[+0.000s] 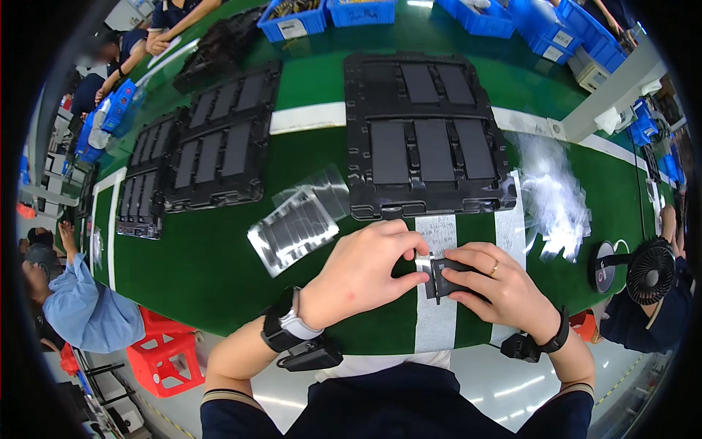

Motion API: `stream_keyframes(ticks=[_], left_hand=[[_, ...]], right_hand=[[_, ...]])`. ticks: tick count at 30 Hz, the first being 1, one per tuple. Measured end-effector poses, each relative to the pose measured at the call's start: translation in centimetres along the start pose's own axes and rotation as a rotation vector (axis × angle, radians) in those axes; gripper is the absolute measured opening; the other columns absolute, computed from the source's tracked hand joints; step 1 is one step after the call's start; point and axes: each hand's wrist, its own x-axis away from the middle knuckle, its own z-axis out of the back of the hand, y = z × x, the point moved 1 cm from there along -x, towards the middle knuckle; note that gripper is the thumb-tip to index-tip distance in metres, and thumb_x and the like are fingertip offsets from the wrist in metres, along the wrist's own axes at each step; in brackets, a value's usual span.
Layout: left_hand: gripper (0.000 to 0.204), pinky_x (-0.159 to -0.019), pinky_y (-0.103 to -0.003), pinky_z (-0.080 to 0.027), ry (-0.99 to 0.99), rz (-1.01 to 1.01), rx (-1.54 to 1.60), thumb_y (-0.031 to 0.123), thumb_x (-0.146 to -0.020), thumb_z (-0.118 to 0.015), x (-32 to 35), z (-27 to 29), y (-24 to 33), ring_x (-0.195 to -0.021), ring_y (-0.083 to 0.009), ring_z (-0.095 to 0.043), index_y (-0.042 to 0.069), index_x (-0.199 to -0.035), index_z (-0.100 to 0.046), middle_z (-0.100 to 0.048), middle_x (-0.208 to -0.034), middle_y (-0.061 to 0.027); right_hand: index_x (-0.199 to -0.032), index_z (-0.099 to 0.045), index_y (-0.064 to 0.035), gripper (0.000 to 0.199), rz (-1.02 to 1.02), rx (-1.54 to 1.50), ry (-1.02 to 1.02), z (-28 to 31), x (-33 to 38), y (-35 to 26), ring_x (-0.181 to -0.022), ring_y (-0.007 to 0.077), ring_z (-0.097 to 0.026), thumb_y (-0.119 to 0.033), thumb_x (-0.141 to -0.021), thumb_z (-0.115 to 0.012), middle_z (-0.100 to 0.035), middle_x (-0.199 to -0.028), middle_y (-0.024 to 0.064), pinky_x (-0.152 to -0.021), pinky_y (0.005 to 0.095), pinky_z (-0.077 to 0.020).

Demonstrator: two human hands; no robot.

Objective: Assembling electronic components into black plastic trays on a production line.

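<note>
Part (446,287), black, lies over white strip (436,325), held under bent fingers of right hand (506,284); left hand (358,271) has thumb and forefinger at its left edge, pinch unclear. Farther: films (296,228), then tray (439,207).

Left forearm (240,355): you are slanting it upward and rightward from the lower edge. Left hand (355,269): you are arching it, bending thumb (408,282) and index finger (414,240) toward each other, tips apart. Right forearm (572,357): you are angling it upward and leftward. Right hand (508,291): you are turning its back upward, fingers (468,279) pointing left, slightly spreading.
</note>
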Motion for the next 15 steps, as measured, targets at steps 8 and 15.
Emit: stream_keyframes(ticks=[8,15], left_hand=[[0.053,-0.082,-0.026,-0.045,0.014,-0.056,0.704,0.01,-0.073,-0.069,-1.0,0.9,-0.4,-0.094,-0.0114,-0.053,0.002,-0.12,-0.045,-0.053,-0.108,-0.0063],[0.033,-0.079,-0.025,-0.048,0.193,-0.049,0.704,0.001,-0.078,-0.061,-1.0,1.3,-1.3,-0.093,-0.0139,-0.057,-0.001,-0.11,-0.052,-0.057,-0.103,-0.0073]], right_hand=[[-0.096,-0.054,-0.0013,0.033,-0.437,-0.627,0.056,2.0,-3.6,-0.6,-0.073,0.0097,-0.056,0.007,-0.067,-0.065,-0.055,-0.076,0.0035,-0.071,0.0233,-0.0477],[-0.089,-0.057,0.0045,0.02,-0.389,-1.116,0.356,-1.6,-5.8,1.9,-0.084,0.011,-0.056,0.009,-0.071,-0.064,-0.053,-0.089,0.0029,-0.077,0.0228,-0.0485]])
